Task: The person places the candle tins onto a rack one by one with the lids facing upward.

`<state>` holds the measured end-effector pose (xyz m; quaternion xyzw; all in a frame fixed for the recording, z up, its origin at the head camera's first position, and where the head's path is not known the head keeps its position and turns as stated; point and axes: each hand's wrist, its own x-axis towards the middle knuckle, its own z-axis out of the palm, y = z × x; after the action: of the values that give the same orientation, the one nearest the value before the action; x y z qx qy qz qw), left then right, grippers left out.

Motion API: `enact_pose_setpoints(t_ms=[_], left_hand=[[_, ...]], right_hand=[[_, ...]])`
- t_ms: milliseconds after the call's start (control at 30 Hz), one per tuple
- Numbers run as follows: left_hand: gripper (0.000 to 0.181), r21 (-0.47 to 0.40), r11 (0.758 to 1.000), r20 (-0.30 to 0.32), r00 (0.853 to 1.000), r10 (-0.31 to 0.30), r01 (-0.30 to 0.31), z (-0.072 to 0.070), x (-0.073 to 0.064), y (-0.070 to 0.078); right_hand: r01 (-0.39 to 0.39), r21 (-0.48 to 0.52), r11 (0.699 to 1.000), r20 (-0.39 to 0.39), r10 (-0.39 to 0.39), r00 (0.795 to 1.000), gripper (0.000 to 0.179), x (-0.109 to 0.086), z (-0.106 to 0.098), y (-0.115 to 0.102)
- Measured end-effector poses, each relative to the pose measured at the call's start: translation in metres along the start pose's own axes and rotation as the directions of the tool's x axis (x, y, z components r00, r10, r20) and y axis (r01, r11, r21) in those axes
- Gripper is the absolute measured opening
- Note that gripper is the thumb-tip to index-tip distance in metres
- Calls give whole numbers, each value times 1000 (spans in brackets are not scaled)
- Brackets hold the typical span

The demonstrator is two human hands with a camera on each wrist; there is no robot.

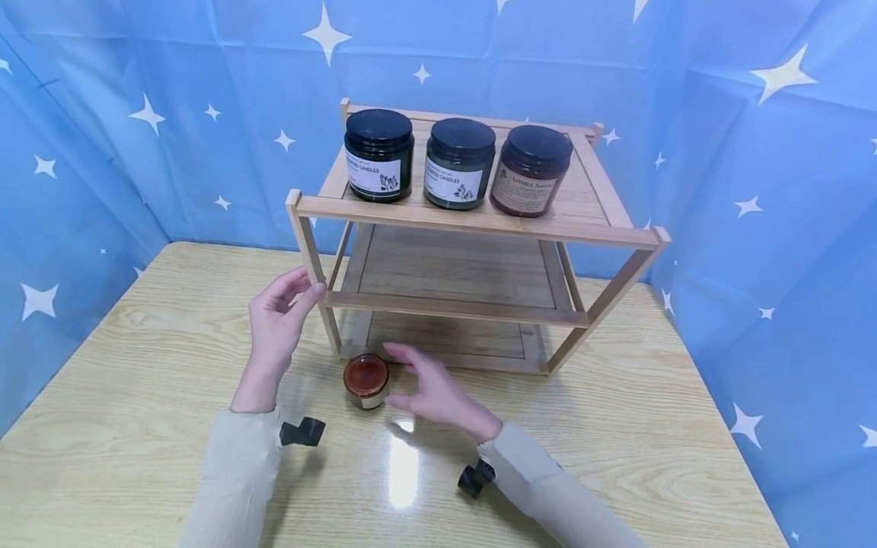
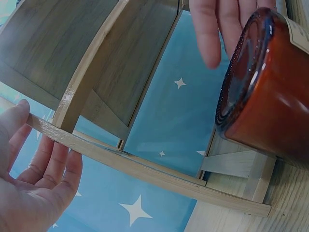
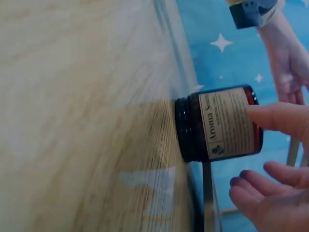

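Observation:
An amber glass candle jar (image 1: 365,378) with a black lid and an "Aroma" label (image 3: 226,123) stands upside down on the table, just before the lower left front of a wooden shelf rack (image 1: 452,310). My right hand (image 1: 438,390) is beside the jar on its right, thumb and fingers spread apart. The thumb overlaps the jar's edge in the right wrist view; whether it touches, I cannot tell. My left hand (image 1: 277,313) holds the rack's left front post (image 2: 104,157) between thumb and fingers.
On the rack's top shelf stand two dark green candle jars (image 1: 379,164) (image 1: 457,171) and a brown one (image 1: 530,179), all lidded. Below are a middle shelf (image 1: 459,262) and a bottom shelf (image 1: 445,335). A blue star-patterned curtain (image 1: 240,61) surrounds the wooden table (image 1: 137,396).

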<state>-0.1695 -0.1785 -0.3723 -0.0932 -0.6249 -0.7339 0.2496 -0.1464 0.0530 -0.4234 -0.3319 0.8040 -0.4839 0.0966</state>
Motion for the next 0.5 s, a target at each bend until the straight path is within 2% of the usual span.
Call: enact_pose_setpoints(t_ms=[267,400,500], left_hand=[[32,-1,1000,5,1000,3,-3,0,0,0],[26,0,1000,7,1000,4,-4,0,0,1],[29,4,1000,2,1000,1,-1,0,0,1]], right_hand=[[13,-6,1000,128,-12,992,76,14,2,9],[-1,8,1000,148,0,989,75,16,4,11],[-18,-7,1000,139,18,990,76,16,6,10]])
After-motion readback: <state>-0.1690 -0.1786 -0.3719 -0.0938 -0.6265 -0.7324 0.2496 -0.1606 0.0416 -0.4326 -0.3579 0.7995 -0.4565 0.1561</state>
